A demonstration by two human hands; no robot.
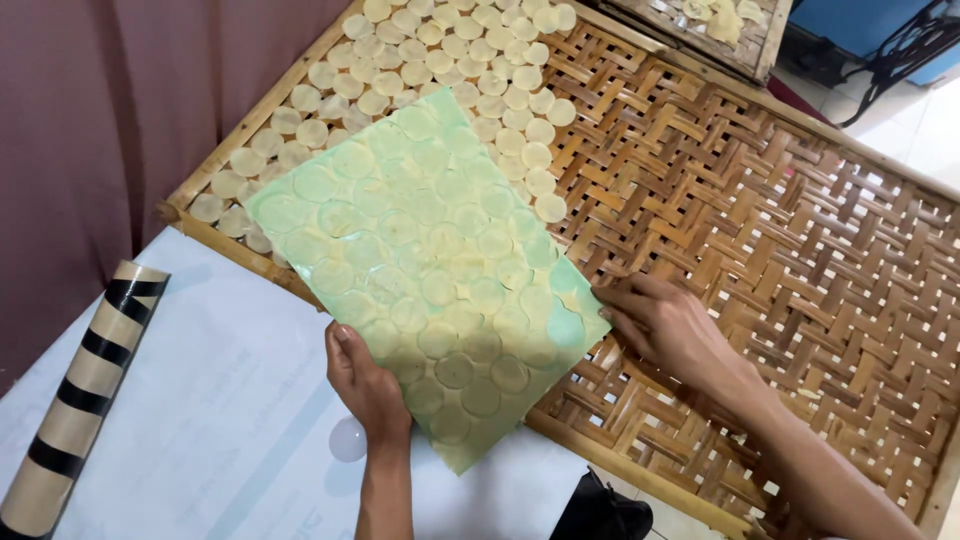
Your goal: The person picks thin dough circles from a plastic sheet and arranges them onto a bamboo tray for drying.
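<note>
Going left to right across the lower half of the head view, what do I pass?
Striped cardboard tube → white sheet → left hand gripping the near edge of the green sheet of round discs → right hand at that sheet's right corner → bare woven bamboo tray.

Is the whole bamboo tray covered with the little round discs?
No, the pale round discs fill only the far left part of the woven bamboo tray; the rest shows bare weave beside the green sheet.
</note>
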